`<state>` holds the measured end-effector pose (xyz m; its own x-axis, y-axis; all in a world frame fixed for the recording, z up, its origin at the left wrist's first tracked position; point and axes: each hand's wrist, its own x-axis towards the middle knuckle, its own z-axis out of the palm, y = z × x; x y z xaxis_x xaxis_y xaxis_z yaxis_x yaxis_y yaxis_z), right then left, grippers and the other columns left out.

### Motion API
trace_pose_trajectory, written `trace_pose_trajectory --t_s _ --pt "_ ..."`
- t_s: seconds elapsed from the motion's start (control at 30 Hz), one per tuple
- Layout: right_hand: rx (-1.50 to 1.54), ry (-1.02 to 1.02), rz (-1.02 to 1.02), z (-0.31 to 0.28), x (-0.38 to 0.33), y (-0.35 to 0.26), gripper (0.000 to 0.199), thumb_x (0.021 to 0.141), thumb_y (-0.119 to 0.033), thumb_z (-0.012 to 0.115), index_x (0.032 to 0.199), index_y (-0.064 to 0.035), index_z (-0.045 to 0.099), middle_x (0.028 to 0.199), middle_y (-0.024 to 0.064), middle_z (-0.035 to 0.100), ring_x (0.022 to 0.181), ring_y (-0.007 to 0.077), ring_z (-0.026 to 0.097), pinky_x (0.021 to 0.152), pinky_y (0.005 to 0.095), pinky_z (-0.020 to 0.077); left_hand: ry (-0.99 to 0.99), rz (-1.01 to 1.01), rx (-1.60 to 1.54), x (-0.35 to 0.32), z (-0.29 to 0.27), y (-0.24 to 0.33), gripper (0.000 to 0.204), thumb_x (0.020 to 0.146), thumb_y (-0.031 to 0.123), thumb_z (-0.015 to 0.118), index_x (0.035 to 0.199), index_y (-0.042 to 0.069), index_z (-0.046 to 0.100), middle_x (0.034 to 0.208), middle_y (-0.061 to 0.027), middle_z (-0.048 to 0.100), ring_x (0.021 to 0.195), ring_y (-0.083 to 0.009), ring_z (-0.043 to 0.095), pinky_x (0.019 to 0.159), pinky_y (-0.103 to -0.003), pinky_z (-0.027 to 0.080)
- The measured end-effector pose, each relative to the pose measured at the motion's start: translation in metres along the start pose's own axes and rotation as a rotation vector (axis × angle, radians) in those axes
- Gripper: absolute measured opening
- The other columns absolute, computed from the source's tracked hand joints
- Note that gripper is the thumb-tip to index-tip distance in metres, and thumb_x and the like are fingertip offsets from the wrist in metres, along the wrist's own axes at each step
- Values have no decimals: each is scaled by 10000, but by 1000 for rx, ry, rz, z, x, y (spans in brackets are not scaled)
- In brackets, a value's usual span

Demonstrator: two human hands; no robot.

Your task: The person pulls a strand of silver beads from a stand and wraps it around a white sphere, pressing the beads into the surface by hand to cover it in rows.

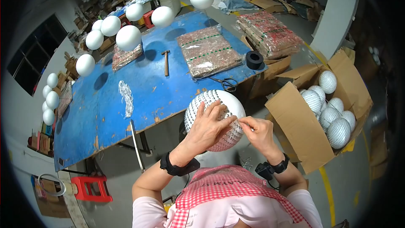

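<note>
White ball with rows of silvery studs, just off the near edge of the blue worktop, toward its right corner

Plain white balls show along the worktop's left and far edges; a crumpled silvery strip lies by the near edge, a hammer farther in, a clear-wrapped pack toward the right edge; the left hand lies spread on the ball's studded face, not gripping; the right hand pinches thumb and forefinger at its right side, anything between them too small to tell; the ball looks light, stiff, easily dented, slippery where bare, so best cradled broadly by its studded side; a cardboard box of studded balls stands past the right edge
</note>
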<state>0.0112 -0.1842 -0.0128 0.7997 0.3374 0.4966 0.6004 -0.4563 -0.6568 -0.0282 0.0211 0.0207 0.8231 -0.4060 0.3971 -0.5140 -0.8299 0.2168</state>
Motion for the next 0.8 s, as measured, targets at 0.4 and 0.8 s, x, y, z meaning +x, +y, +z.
trace_pose_trajectory --t_s 0.4,0.8 --pt "-121 -69 -368 -9 5 20 341 748 -53 694 1076 -145 704 694 44 539 629 226 592 531 350 479 15 -203 -19 -1 7 12 445 846 239 694 1279 277 595 1416 -116 454 1345 -364 383 1087 -553 303" --pt "-161 -120 -507 -19 15 41 370 727 -52 657 1081 -144 711 689 47 501 631 225 600 533 346 491 -88 -276 58 8 3 31 483 839 207 706 1295 287 566 1490 -165 353 1391 -406 310 1130 -594 212"
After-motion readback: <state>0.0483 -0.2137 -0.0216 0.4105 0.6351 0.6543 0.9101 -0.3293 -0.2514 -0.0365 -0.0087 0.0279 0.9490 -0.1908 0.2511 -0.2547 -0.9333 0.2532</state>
